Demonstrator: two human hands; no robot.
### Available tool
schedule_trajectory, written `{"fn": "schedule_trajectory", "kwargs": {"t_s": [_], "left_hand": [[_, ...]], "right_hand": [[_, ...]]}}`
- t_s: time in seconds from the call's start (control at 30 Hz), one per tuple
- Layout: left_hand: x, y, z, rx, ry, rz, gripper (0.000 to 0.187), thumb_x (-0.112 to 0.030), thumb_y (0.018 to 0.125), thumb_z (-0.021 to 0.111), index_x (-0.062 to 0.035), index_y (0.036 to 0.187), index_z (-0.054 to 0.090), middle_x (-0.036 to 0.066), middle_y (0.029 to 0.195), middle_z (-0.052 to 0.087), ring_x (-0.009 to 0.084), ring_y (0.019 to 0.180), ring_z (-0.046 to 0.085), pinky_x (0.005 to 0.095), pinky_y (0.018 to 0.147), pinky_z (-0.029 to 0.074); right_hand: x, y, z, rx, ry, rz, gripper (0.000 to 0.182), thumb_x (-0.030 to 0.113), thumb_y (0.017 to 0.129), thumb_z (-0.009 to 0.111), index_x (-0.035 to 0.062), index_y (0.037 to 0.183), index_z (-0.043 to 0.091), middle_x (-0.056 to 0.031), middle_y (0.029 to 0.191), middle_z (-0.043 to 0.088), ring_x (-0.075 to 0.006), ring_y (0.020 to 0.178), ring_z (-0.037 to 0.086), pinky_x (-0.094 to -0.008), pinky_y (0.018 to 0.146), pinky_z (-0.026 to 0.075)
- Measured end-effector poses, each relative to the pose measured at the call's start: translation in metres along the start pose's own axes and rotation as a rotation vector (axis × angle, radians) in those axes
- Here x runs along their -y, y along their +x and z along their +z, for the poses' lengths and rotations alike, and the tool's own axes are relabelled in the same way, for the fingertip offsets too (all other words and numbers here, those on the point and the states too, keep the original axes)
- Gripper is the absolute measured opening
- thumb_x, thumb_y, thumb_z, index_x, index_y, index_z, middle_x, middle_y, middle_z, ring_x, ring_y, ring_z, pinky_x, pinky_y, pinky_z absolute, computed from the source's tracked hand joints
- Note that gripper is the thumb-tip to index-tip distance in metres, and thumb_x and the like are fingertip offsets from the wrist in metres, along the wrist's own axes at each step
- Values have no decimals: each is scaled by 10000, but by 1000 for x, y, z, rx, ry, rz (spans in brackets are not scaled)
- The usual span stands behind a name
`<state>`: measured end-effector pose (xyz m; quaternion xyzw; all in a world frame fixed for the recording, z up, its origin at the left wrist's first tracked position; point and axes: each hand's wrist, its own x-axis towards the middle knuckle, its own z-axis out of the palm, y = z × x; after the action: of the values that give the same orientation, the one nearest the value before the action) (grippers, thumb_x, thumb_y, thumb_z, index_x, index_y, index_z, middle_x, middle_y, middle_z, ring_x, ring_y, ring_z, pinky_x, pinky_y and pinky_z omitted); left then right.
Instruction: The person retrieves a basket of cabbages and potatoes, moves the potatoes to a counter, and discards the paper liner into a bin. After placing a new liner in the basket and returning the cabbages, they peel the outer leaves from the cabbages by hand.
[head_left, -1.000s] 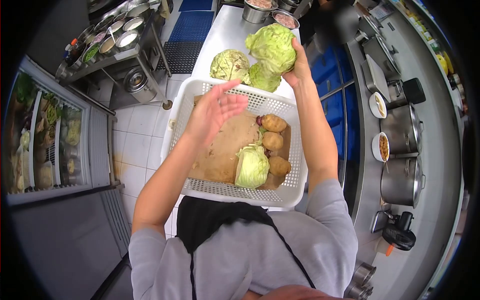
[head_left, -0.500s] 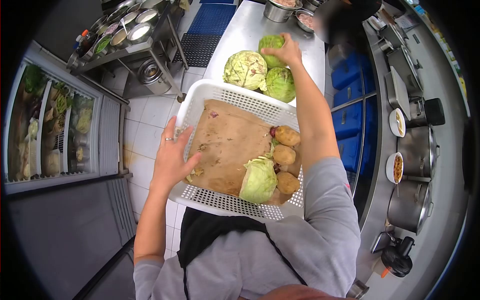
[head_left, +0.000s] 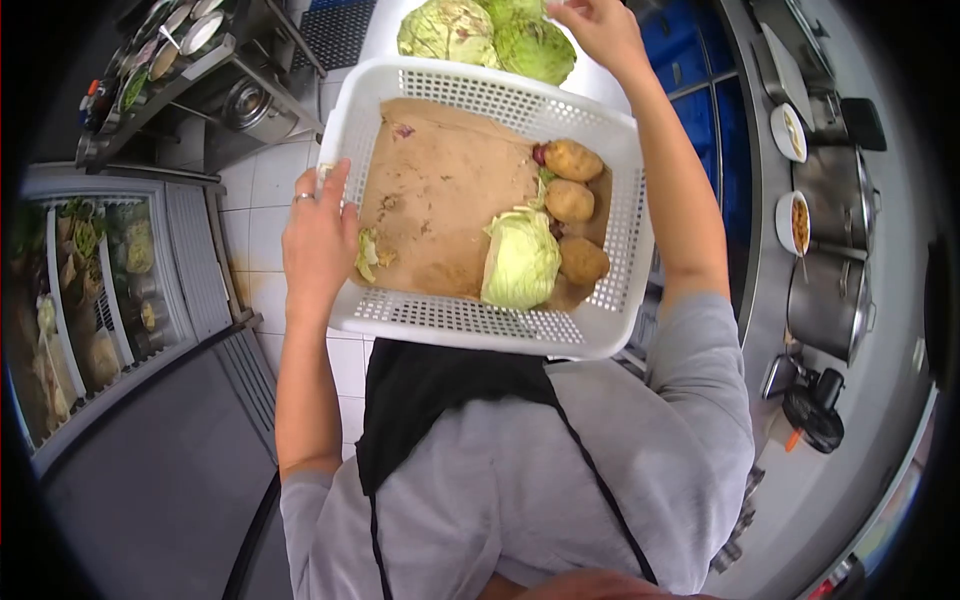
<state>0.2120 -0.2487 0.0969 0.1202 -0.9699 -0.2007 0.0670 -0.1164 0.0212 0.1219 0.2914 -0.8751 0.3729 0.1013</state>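
Observation:
A white perforated basket [head_left: 480,345] lined with brown paper [head_left: 440,190] holds a cut pale green cabbage [head_left: 522,260] and three potatoes [head_left: 572,160] along its right side. My left hand [head_left: 320,235] is on the basket's left rim, thumb on the inner side and fingers around the edge. Beyond the far rim, several cabbages [head_left: 447,32] lie together on the metal table. Beside the rightmost cabbage [head_left: 537,50] is my right hand [head_left: 605,35], fingers apart, with nothing visibly held; its fingertips are near the top edge of view.
At left stand a glass-topped fridge [head_left: 100,290] and a metal rack [head_left: 190,85] with food containers. On the right, a counter carries two white bowls [head_left: 790,133], large steel pots [head_left: 825,290] and a black-handled pan [head_left: 812,415]. Blue bins [head_left: 672,60] show under the counter.
The basket and cabbages appear higher in the view. My right hand has come away from the cabbage it was touching. My left hand has closed from a spread pose onto the basket rim.

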Motion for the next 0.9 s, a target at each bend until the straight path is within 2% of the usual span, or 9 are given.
{"fn": "schedule_trajectory", "kwargs": {"t_s": [0.07, 0.13, 0.2, 0.27, 0.37, 0.47, 0.57, 0.8, 0.9], "left_hand": [[3, -4, 2, -3, -14, 8, 476, -123, 884, 634, -104, 1355, 569, 254, 1340, 529, 420, 1060, 629, 494, 868, 534], [8, -4, 5, -48, -41, 49, 451, -131, 888, 629, -97, 1335, 586, 257, 1330, 539, 419, 1028, 643, 489, 855, 536], [11, -5, 8, -72, -30, 77, 429, -139, 886, 632, -88, 1311, 602, 259, 1326, 545, 419, 1023, 645, 486, 853, 536], [12, -4, 9, -82, -38, 99, 416, -145, 884, 637, -79, 1293, 614, 264, 1326, 545, 420, 1023, 645, 484, 854, 534], [13, -7, 9, -87, -57, 116, 406, -147, 877, 645, -68, 1274, 626, 272, 1331, 541, 420, 1030, 644, 482, 864, 531], [17, -9, 12, -100, -45, 127, 398, -152, 871, 653, -62, 1258, 637, 274, 1332, 541, 420, 1039, 643, 476, 882, 528], [15, -8, 9, -81, -46, 117, 400, -167, 866, 661, -57, 1251, 642, 283, 1330, 545, 422, 1048, 642, 474, 896, 524], [16, -10, 11, -100, -42, 108, 414, -197, 863, 667, -54, 1251, 644, 312, 1327, 542, 428, 1052, 642, 476, 906, 521], [16, -10, 11, -96, -38, 96, 415, -202, 862, 668, -56, 1250, 645, 309, 1331, 540, 430, 1054, 641, 477, 908, 521]], "right_hand": [[17, -53, -25, 409, -148, 131, 661, 424, 809, 789, 68, 1335, 605, -187, 1298, 645, -317, 1039, 692, -387, 843, 550], [56, -115, -26, 692, -179, 136, 519, 231, 775, 812, 78, 1248, 663, -177, 1240, 668, -311, 1033, 682, -394, 897, 534], [95, -162, -33, 970, -86, -67, 612, 292, 730, 832, 148, 1295, 646, -164, 1222, 666, -315, 1196, 601, -399, 1019, 481], [115, -204, -27, 1138, -321, -140, 840, 272, 694, 862, 228, 1448, 494, -158, 1404, 539, -366, 1306, 499, -438, 1047, 463], [124, -245, -11, 830, -557, -436, 1040, 291, 650, 890, 270, 1528, 334, -158, 1519, 390, -413, 1364, 411, -476, 1072, 446], [112, -251, 3, 856, -503, -595, 1054, 316, 622, 903, 270, 1512, 339, -163, 1519, 376, -409, 1350, 429, -475, 1086, 433], [101, -243, 2, 891, -417, -502, 1049, 325, 579, 910, 219, 1475, 376, -187, 1457, 426, -411, 1327, 448, -458, 1093, 429], [83, -211, -28, 454, 854, 443, 1049, 315, 577, 894, 127, 1434, 318, -108, 1269, 512, -265, 1232, 521, -371, 1054, 442], [61, -218, -15, 231, 1338, 599, 987, 476, 671, 837, 91, 1465, 395, -137, 1355, 566, -315, 1230, 574, -427, 1071, 460]]}}
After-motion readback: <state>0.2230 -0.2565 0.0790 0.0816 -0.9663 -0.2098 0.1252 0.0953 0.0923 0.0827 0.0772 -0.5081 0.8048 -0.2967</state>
